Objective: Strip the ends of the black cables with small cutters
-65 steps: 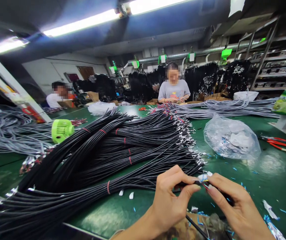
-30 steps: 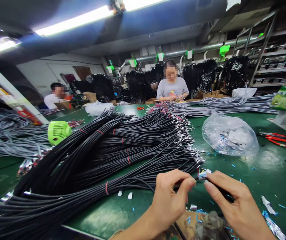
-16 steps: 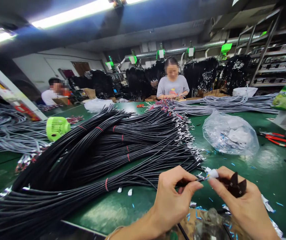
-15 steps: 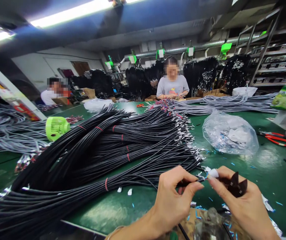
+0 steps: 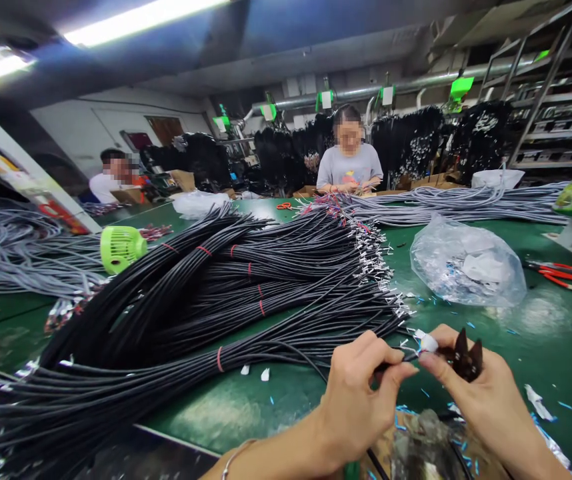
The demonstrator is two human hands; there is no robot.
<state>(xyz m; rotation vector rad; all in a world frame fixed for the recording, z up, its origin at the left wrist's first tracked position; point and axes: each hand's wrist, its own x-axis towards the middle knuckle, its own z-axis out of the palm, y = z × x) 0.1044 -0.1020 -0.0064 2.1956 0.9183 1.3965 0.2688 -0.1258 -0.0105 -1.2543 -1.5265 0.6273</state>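
My left hand [image 5: 359, 393] is closed, thumb and finger pinching a black cable close to its stripped end. Thin wires stick out of that end toward my right hand [image 5: 491, 400]. A white piece [image 5: 429, 343], perhaps a wrapper, sits at the fingertips of my right hand, over the wires. Dark-jawed cutting pliers [image 5: 466, 360] rest inside the right palm, jaws apart and pointing up; their handles are hidden. Beyond both hands, bundles of black cables [image 5: 246, 313] with red ties lie across the green table [image 5: 201, 413], their white-tipped ends near my fingers.
A clear plastic bag [image 5: 491, 257] of scraps and red-handled scissors [image 5: 569, 277] lie to the right. A green fan [image 5: 122, 250] stands at left, by grey cables [image 5: 11, 233]. Blue and white scraps litter the near side. A co-worker [image 5: 349, 160] sits opposite; another is farther left.
The view has shifted a little, so the scene sits slightly farther right. Both hands keep their pinch at the cable end, and the pliers have turned slightly in my right palm.
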